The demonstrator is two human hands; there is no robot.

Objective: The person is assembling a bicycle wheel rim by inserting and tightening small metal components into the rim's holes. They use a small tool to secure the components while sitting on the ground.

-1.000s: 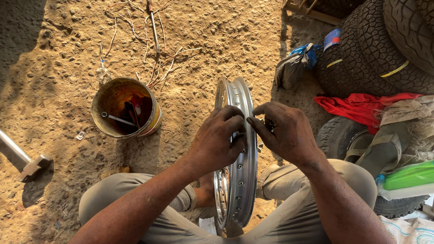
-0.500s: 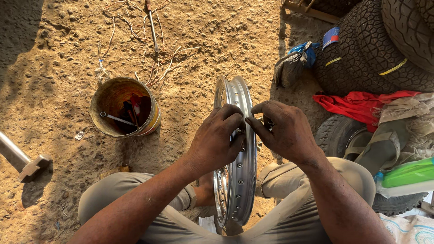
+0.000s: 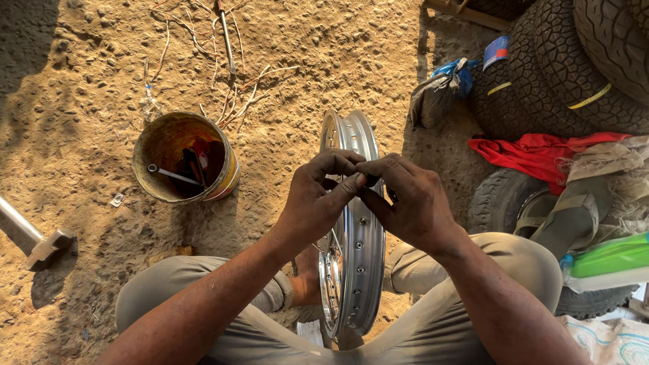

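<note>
Wheel rim (image 3: 365, 270), chromed, standing upright on edge between the person's knees, its plane running away from the body. Left hand (image 3: 312, 203) and right hand (image 3: 414, 206) are meeting over its top, fingers pinching a small dark part, seemingly fitting it. Seating it calls for fine alignment. Rusty tin bucket (image 3: 162, 145) of tools sitting left.

A small blue and red label (image 3: 497, 50) sticks to the stacked tyres at about one o'clock. At four o'clock lies a green packet (image 3: 608, 257). A white printed sack (image 3: 608, 338) sits at five o'clock, bottom corner.
</note>
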